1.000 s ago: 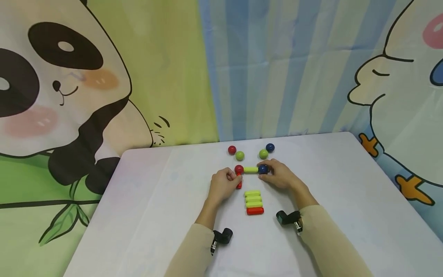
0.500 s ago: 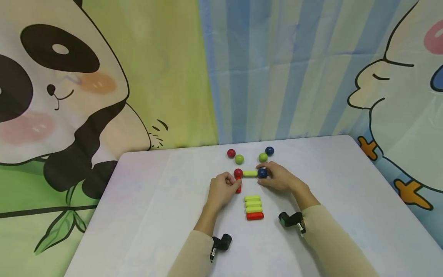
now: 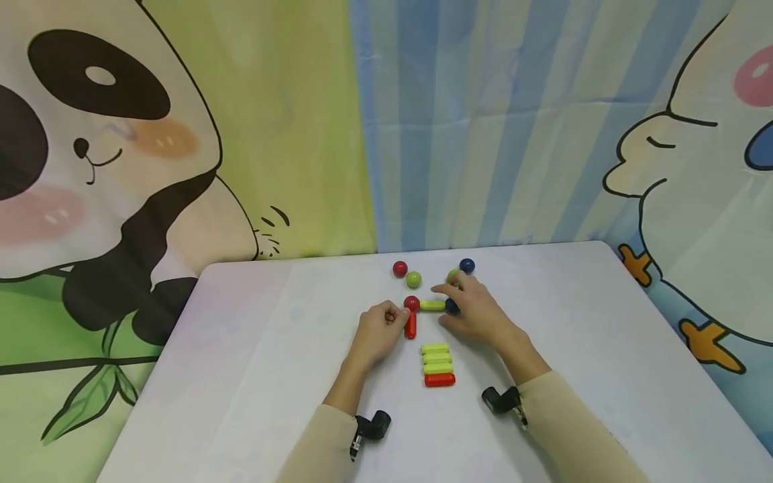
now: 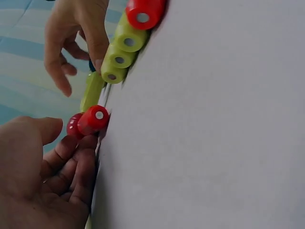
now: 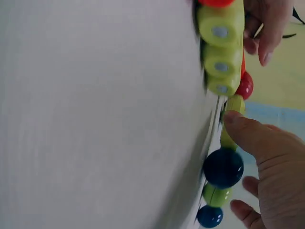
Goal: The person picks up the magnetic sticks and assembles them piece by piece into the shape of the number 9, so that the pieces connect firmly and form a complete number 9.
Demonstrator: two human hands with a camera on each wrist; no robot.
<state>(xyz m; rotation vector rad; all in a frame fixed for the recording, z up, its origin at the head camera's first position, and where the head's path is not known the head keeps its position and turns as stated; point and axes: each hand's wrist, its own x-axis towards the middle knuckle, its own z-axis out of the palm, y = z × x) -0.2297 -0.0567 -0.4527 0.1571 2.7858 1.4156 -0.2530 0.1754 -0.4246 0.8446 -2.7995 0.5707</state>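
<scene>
A red ball [image 3: 412,304], a yellow-green rod [image 3: 431,305] and a dark blue ball [image 3: 451,306] lie joined in a row. A red rod [image 3: 410,325] extends from the red ball toward the person. My left hand [image 3: 377,330] is beside this rod; its fingertips are at the rod and the thumb is apart in the left wrist view. My right hand [image 3: 477,312] hovers around the blue ball, its thumb and fingers spread with nothing gripped. It partly covers the blue ball and a green ball [image 3: 452,275] behind.
Several yellow-green rods [image 3: 437,359] lie stacked side by side with a red rod [image 3: 439,380] nearest the person. Toward the table's back edge are a loose red ball [image 3: 400,269], a green ball [image 3: 413,279] and a dark blue ball [image 3: 467,266]. Pale metal discs show on rod ends.
My right hand has let go of the joined blue ball and moved up and slightly away toward the rear balls. My left hand has eased off the red rod, which shows more fully.
</scene>
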